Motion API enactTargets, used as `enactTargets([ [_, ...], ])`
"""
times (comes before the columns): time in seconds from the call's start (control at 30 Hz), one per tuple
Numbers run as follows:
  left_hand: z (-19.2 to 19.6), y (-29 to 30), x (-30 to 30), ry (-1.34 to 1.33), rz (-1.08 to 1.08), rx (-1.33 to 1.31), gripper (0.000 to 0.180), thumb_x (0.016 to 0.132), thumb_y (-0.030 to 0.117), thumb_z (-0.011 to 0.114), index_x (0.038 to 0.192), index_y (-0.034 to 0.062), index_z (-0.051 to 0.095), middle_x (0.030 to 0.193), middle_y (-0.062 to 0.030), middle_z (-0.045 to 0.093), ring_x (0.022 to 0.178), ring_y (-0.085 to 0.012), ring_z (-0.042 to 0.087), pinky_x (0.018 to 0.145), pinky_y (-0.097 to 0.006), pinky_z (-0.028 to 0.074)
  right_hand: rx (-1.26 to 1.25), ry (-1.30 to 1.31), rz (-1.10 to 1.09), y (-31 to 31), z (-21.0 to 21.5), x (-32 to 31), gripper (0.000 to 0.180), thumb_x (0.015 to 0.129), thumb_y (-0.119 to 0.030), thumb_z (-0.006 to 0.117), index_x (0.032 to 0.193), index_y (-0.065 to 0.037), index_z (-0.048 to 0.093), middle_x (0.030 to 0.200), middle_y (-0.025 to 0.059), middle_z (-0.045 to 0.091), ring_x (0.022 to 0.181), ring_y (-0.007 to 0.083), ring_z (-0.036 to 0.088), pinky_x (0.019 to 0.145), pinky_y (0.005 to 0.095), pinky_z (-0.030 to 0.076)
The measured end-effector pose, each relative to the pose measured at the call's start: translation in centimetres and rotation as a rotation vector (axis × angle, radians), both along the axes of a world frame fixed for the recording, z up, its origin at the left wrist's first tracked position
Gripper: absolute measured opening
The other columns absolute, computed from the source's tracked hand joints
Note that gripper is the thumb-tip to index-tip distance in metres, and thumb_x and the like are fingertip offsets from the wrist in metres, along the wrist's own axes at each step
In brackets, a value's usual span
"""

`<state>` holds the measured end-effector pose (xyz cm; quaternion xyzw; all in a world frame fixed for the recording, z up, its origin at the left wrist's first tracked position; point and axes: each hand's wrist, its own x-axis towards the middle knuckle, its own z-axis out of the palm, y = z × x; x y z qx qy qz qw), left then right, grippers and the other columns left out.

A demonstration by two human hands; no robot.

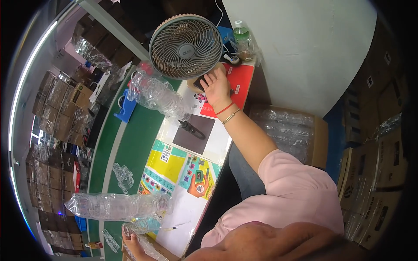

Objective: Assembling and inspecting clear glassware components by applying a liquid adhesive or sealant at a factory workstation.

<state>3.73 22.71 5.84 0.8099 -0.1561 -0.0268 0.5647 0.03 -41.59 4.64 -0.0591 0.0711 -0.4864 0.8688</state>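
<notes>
Clear container (146, 225) in left hand (134, 244)

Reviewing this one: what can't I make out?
All in the head view:
1. Left forearm: beyond the left hand, cut off by the lower edge.
2. Fan base: partly hidden by the right hand; contact unclear.
3. Carton beside the left hand: cut off by the lower edge.
4. Poster lettering: mostly too small.

Left hand (135, 247) holding clear plastic piece (144, 225); right hand (217, 89) outstretched at base (191, 85) of grey fan (186, 51)
</notes>
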Motion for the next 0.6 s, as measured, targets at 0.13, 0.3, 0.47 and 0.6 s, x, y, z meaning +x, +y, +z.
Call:
enactTargets([
  [0.13,-0.8,1.1,0.3,-0.015,0.053,0.01,0.086,0.069,0.044,0.074,0.13,-0.0038,0.037,0.118,-0.01,0.052,0.105,-0.0197,0.051,0.092,-0.031,0.039,0.031,0.009,-0.107,1.0,1.6,-1.9,0.068,0.09,-0.036,0.046,0.141,-0.006,0.013,0.147,0.0149,0.009,0.134,0.0296,0.018,0.109,0.0469,0.014],
  [0.3,-0.7,0.7,0.1,-0.018,0.067,0.012,0.086,0.07,0.043,0.073,0.132,-0.0026,0.034,0.121,-0.0102,0.05,0.107,-0.02,0.05,0.093,-0.031,0.038,-0.068,-0.09,-0.133,3.1,4.9,-5.1,0.061,0.09,-0.035,0.046,0.139,-0.008,0.02,0.14,0.0145,0.022,0.128,0.029,0.03,0.105,0.0452,0.025],
  [0.47,0.1,-0.5,-0.5,-0.021,0.049,-0.026,0.082,0.073,0.037,0.072,0.133,-0.0022,0.034,0.12,-0.0103,0.05,0.106,-0.0196,0.05,0.093,-0.031,0.038,-0.373,-0.2,-0.211,7.4,8.0,-8.2,0.046,0.093,-0.029,0.041,0.13,-0.005,0.03,0.123,0.0134,0.041,0.107,0.0237,0.049,0.092,0.0398,0.041],
  [0.6,0.4,-0.9,-0.6,0.072,0.031,0.009,0.068,0.077,0.018,0.068,0.133,-0.0006,0.034,0.118,-0.0089,0.051,0.103,-0.0177,0.051,0.092,-0.029,0.039,-0.939,-0.17,-0.146,10.6,8.3,-9.1,0.035,0.094,-0.02,0.038,0.123,-0.001,0.033,0.117,0.0152,0.047,0.09,0.0172,0.055,0.082,0.0309,0.044],
])
